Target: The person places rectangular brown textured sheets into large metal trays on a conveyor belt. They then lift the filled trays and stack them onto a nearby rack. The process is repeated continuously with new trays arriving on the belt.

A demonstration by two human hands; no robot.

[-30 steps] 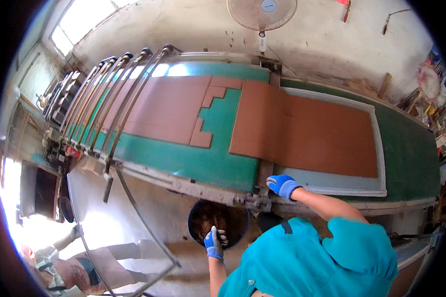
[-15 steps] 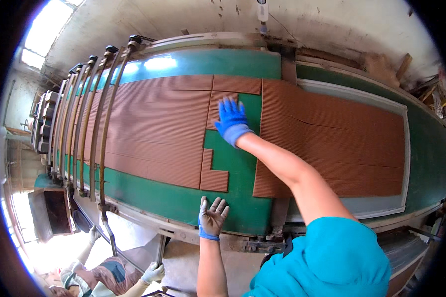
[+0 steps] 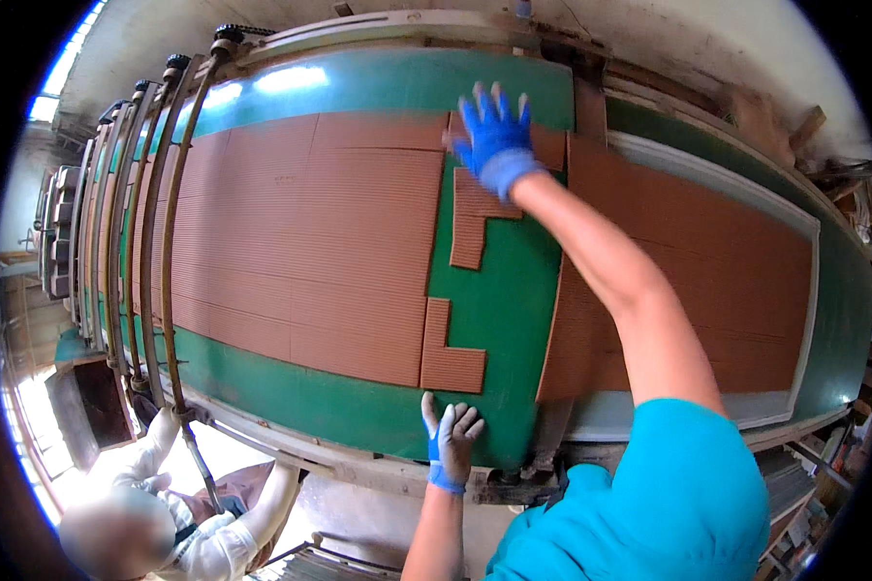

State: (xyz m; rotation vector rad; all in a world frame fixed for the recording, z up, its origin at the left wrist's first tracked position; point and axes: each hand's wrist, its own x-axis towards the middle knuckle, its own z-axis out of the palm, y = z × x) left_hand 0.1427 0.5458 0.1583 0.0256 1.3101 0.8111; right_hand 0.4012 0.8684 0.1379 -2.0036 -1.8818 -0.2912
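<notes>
My right hand [image 3: 499,140], in a blue glove, is spread flat over a ribbed brown strip [image 3: 552,147] at the far side of the green belt [image 3: 499,310]. Just nearer, partly under that wrist, lies an L-shaped ribbed brown piece [image 3: 468,232], apart from the large ribbed sheet [image 3: 358,242]. A second L-shaped piece [image 3: 455,370] rests against the sheet's near right corner. By its near edge, my left hand [image 3: 451,436], in a grey and blue glove, is turned palm up with fingers apart, holding nothing.
More ribbed brown sheet [image 3: 688,271] covers a light-framed panel on the right. Metal rods [image 3: 176,223] cross above the belt at left. Beyond the near rail, at lower left, another person [image 3: 218,542] in light sleeves stands by the machine.
My right hand has moved toward the far edge. The far L-shaped piece now lies separated from the large sheet, with green belt showing between. My left hand has turned slightly, still near the belt's edge.
</notes>
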